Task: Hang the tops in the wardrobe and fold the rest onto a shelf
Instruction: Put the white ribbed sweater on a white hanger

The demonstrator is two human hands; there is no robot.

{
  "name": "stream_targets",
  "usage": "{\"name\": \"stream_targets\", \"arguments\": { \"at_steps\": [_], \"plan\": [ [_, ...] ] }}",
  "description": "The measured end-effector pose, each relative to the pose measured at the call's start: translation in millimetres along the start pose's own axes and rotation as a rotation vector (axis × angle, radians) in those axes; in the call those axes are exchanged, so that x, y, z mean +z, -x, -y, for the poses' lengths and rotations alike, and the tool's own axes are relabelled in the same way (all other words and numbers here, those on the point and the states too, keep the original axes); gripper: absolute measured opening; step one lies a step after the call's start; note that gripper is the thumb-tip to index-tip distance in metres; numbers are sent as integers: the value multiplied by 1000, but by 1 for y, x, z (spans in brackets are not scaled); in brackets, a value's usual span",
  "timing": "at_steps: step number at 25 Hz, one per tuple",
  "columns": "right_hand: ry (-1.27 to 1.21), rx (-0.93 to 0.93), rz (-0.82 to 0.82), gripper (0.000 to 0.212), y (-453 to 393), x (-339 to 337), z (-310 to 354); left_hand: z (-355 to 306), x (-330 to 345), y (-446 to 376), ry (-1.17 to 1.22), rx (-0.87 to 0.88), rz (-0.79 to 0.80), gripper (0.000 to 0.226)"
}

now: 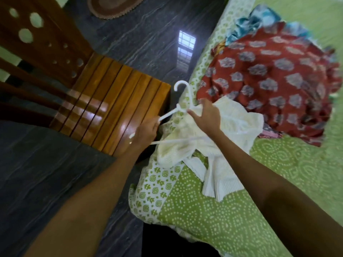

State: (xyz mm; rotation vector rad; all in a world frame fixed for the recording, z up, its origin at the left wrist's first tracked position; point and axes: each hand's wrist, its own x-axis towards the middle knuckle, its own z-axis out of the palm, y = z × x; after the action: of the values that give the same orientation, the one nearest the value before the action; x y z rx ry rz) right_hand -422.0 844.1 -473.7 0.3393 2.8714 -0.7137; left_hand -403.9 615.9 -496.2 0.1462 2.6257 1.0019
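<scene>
Currently, both hands worked at the edge of the bed (213, 210), over its green-and-white printed cover. The left hand (146, 131) gripped the left arm of a white plastic hanger (182, 106), fingers curled round the thin bar near its end. The hanger's hook pointed up and away, toward the dark stone floor (144, 38).

The right hand (207, 115) lay over the middle of the hanger just below the hook, thumb stretched toward the neck, fingers bent into the white top (232, 130) and holding its fabric against the hanger. The top was bunched between and beneath the 2 hands; the hanger's lower bar ran across it. Its ribbed lower part trailed toward the viewer on the bed cover, below the right forearm. Whether the hanger already sat inside the neckline could not be told.

Beyond the right hand, well up the bed, lay a heap of clothes: a red printed garment (274, 75) on top, touching the far edge of the white top, with a blue patterned cloth (259, 21) behind it.

A wooden chair (111, 101) stood beside the bed, just left of the left hand. A round mat (115, 6) lay on the floor farther off.
</scene>
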Motion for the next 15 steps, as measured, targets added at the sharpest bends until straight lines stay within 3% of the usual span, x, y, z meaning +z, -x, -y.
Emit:
{"name": "stream_targets", "arguments": {
  "at_steps": [2,5,8,11,15],
  "plan": [
    [-249,178,199,46,10,-23,-53,-33,30,-6,-38,85,148,32],
    [-458,340,150,40,24,-44,-118,-79,75,-24,-67,178,317,34],
    [-605,547,92,35,34,-57,-170,-119,112,-59,6,95,273,38],
    [-635,629,108,22,46,-52,-213,-138,142,-104,-128,24,172,56],
    [-732,707,38,27,52,-43,-233,-160,164,-138,-229,15,233,65]
  ]
}}
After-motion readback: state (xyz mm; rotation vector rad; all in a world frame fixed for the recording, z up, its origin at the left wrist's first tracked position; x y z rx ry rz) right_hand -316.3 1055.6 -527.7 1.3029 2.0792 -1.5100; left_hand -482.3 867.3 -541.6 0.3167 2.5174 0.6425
